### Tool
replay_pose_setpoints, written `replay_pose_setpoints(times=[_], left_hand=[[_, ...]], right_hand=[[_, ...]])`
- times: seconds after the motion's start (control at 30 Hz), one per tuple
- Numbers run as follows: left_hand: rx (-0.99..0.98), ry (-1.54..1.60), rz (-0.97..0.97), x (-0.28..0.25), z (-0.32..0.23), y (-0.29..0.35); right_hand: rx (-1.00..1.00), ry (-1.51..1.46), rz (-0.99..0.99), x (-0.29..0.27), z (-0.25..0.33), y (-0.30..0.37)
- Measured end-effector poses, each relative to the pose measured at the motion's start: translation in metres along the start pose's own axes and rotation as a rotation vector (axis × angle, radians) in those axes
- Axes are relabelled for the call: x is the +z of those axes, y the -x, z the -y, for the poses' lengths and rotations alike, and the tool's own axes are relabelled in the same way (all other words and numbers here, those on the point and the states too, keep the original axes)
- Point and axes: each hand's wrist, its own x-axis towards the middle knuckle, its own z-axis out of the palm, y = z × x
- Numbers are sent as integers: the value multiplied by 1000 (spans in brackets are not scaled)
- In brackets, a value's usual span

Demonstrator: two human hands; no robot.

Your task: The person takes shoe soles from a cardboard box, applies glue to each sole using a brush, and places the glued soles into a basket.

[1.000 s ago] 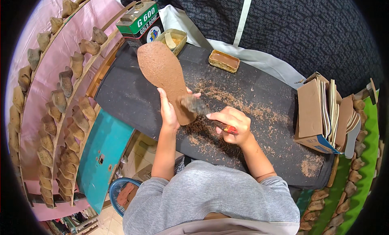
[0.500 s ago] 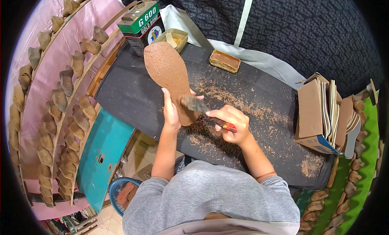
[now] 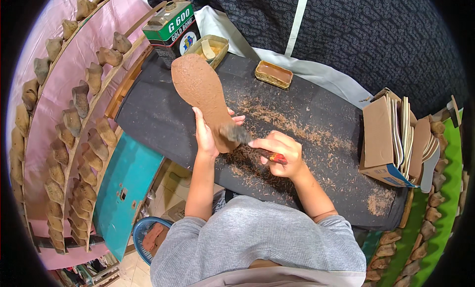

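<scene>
From my remote seat I see the left hand point(image 3: 207, 134) clamped around the heel end of a brown shoe sole point(image 3: 203, 91), holding it tilted up off the dark work table point(image 3: 163, 114) so its toe points toward 11 o'clock, near the green glue tin point(image 3: 170, 27). The right hand point(image 3: 279, 153) is closed around the red handle of a brush point(image 3: 242, 136), whose dark bristles touch the sole's lower end, at about 3 o'clock from the left hand. I judge the coating well along: nearly the whole visible face of the sole looks wet and rough with brown paste, and the brush is working the last stretch by the heel, partly hidden by the left fingers, so I cannot tell if that patch is covered. At 12 o'clock sits a small yellowish tub point(image 3: 210, 48) just beside the tin, and a flat rectangular tray point(image 3: 273, 74) lies at 1 o'clock. Well apart at 3 o'clock a cardboard box point(image 3: 378, 141) holds a stack of pale insoles point(image 3: 403, 133); these look untreated, so much of the batch seems left. Brown shavings point(image 3: 297, 133) litter the table
</scene>
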Motion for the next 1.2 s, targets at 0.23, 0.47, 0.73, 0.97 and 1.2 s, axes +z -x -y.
replay_pose_setpoints(times=[0.23,0.47,0.73,0.97,1.2], left_hand=[[4,9,3,5,2,-3],[44,-10,14,10,-5,-2],[100,-27,-10,5,-9,-11],[137,-33,42,8,-11,-15],[150,-3,10,4,-19,-18]], right_hand=[[-100,50,55,4,-3,2],[-54,59,-12,-6,2,-7],[-66,-34,144,-6,-6,2],[-143,42,46,0,-7,-3],[-91,-74,54,-16,-9,0]])
